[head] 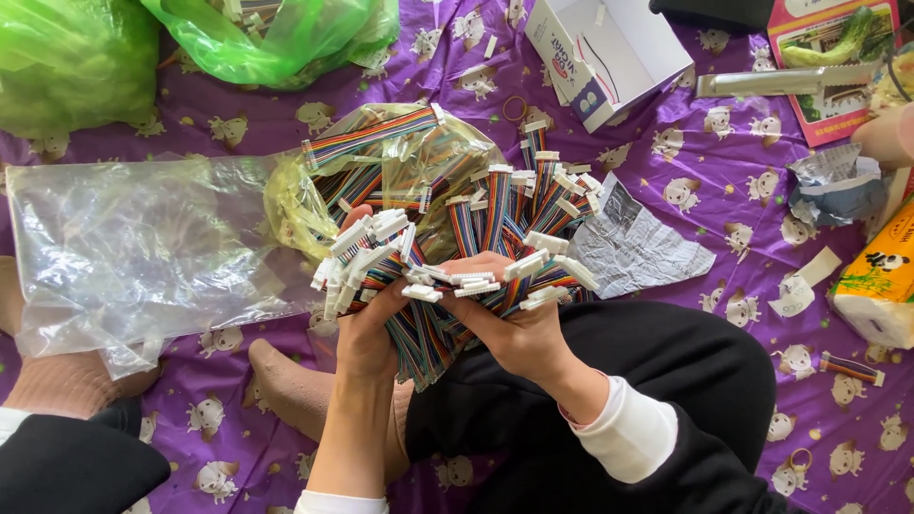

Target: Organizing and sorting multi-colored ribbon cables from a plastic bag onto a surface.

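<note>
Both my hands grip one big bundle of rainbow ribbon cables with white plastic connectors at their ends. My left hand wraps the bundle's left side, and my right hand closes on its right side with the thumb across the connectors. More ribbon cables lie behind the bundle on a yellowish clear bag. My black-trousered legs are under the hands.
A large clear plastic bag lies at left on the purple patterned cloth. Green plastic bags sit at top left. An open white box, crumpled foil, a tissue pack and a loose short cable lie at right.
</note>
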